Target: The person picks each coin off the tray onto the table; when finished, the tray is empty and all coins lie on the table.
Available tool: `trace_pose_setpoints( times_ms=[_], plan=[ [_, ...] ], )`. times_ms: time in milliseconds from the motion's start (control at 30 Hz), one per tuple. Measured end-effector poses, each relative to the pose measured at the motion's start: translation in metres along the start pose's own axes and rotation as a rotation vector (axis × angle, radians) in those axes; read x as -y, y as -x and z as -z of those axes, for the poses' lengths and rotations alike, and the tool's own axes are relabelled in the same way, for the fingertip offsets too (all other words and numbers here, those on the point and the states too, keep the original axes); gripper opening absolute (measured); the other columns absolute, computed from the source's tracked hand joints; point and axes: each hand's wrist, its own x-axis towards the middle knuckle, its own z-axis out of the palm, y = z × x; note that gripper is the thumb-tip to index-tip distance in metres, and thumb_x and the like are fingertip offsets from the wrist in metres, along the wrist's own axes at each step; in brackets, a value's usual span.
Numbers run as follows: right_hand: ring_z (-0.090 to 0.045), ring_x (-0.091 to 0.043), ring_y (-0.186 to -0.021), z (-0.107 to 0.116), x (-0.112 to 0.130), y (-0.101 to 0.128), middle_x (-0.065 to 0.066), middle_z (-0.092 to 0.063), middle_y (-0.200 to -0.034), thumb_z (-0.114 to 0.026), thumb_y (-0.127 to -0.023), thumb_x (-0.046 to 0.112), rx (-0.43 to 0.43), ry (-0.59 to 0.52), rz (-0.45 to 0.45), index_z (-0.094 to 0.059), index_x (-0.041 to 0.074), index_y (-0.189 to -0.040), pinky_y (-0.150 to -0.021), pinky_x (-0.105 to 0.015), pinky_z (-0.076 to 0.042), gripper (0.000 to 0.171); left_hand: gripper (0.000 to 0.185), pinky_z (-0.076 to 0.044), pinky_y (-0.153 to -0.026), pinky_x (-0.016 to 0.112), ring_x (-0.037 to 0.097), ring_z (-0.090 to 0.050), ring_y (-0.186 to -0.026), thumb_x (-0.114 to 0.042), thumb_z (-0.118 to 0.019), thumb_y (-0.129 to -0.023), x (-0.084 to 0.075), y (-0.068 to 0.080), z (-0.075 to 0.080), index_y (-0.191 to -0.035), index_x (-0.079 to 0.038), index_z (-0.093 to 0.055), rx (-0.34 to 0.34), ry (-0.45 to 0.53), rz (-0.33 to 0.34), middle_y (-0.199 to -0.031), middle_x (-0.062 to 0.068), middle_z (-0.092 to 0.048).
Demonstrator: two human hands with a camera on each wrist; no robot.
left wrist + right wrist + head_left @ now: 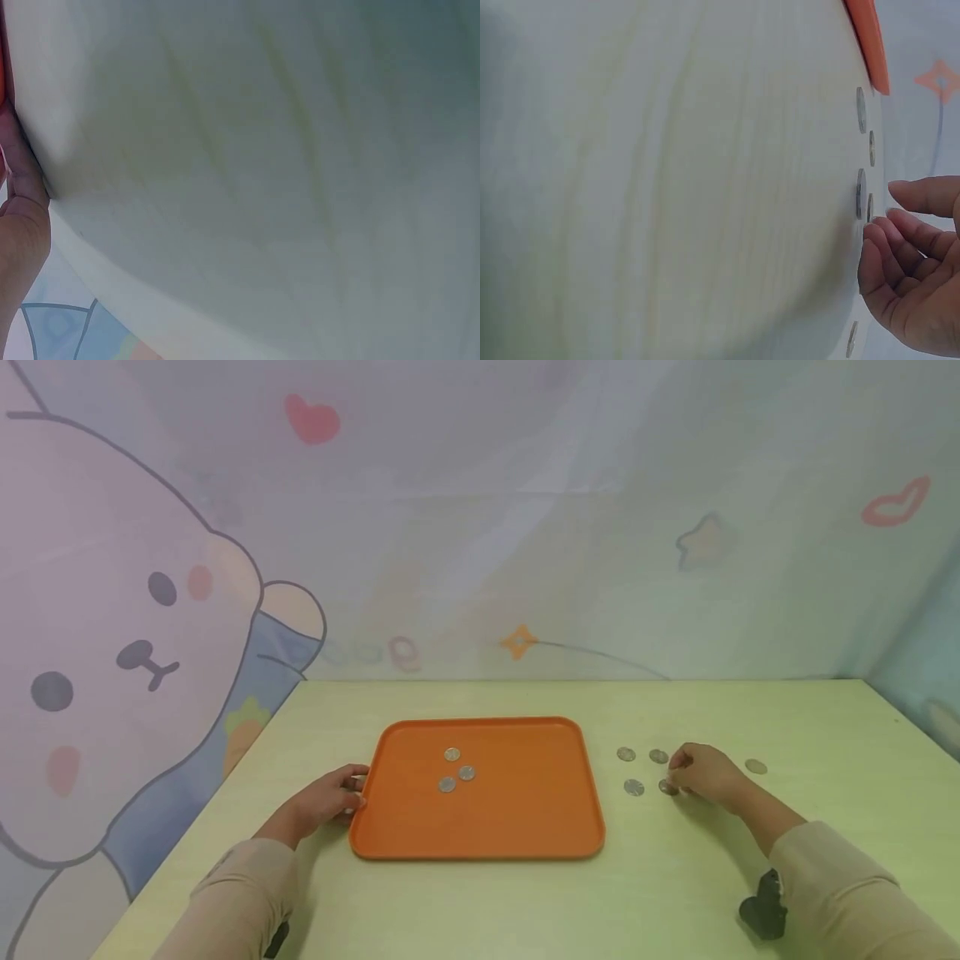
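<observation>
Resting the left hand (324, 797), loosely bent, against the left rim of an orange tray (525, 822) bearing three coins (467, 773). Poising the right hand (707, 774), empty and with thumb parted from fingers, just beside one of five coins (861, 193) on the table (480, 910) right of the tray.

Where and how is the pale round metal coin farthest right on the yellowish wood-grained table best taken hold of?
Probably pinch the coin by opposite sides of its edge, coming from above: it lies flat, so its thin rim offers the grip, and it lies apart from the other coins.
</observation>
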Motion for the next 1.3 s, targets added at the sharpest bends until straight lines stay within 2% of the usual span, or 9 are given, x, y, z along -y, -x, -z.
trace_pose_setpoints(
  times_ms=[233, 400, 700, 867, 1300],
  plan=[
    [-0.050, -0.023, -0.079, 0.001, 0.012, 0.001, -0.013, -0.050, -0.091, -0.052, -0.081, 0.010, 0.006, -0.069, 0.026, -0.045, -0.011, -0.102, -0.066, -0.034, -0.044, 0.030, 0.052, -0.046, -0.073, 0.036, 0.020, -0.051, -0.086, 0.005, -0.047, -0.079, 0.000, 0.000, 0.000, -0.127, 0.005, -0.029, -0.003, 0.011, -0.004, -0.111, 0.020, -0.039],
    [-0.052, -0.023, -0.081, -0.006, 0.024, -0.002, -0.011, -0.052, -0.090, -0.053, -0.083, 0.012, 0.048, -0.141, 0.044, -0.045, -0.009, -0.103, -0.069, -0.035, -0.045, 0.031, 0.052, -0.045, -0.074, 0.036, 0.021, -0.051, -0.087, 0.004, -0.047, -0.079, 0.000, -0.002, 0.000, -0.128, 0.005, -0.028, 0.009, 0.017, -0.019, -0.110, 0.019, -0.039],
    [-0.051, -0.022, -0.079, -0.032, 0.056, -0.007, -0.006, -0.052, -0.082, -0.055, -0.081, 0.011, 0.101, -0.263, 0.078, -0.048, -0.006, -0.098, -0.070, -0.035, -0.044, 0.025, 0.053, -0.046, -0.073, 0.036, 0.020, -0.052, -0.086, 0.005, -0.047, -0.079, 0.002, -0.003, 0.001, -0.128, 0.004, -0.027, 0.007, 0.031, -0.005, -0.112, 0.019, -0.039],
    [-0.051, -0.022, -0.079, -0.049, 0.068, -0.014, -0.007, -0.053, -0.083, -0.054, -0.079, 0.009, 0.122, -0.300, 0.092, -0.049, -0.006, -0.098, -0.069, -0.034, -0.044, 0.024, 0.052, -0.046, -0.073, 0.036, 0.021, -0.052, -0.086, 0.005, -0.047, -0.080, 0.001, -0.002, 0.000, -0.129, 0.004, -0.027, 0.004, 0.031, 0.005, -0.112, 0.019, -0.038],
    [-0.049, -0.015, -0.071, -0.091, 0.100, -0.030, -0.006, -0.053, -0.078, -0.057, -0.077, 0.006, 0.118, -0.315, 0.170, -0.054, -0.008, -0.094, -0.066, -0.027, -0.041, 0.022, 0.051, -0.045, -0.074, 0.037, 0.021, -0.051, -0.088, 0.005, -0.046, -0.080, 0.001, -0.002, 0.002, -0.128, 0.004, -0.028, 0.011, 0.029, 0.004, -0.115, 0.021, -0.038]
  ],
)
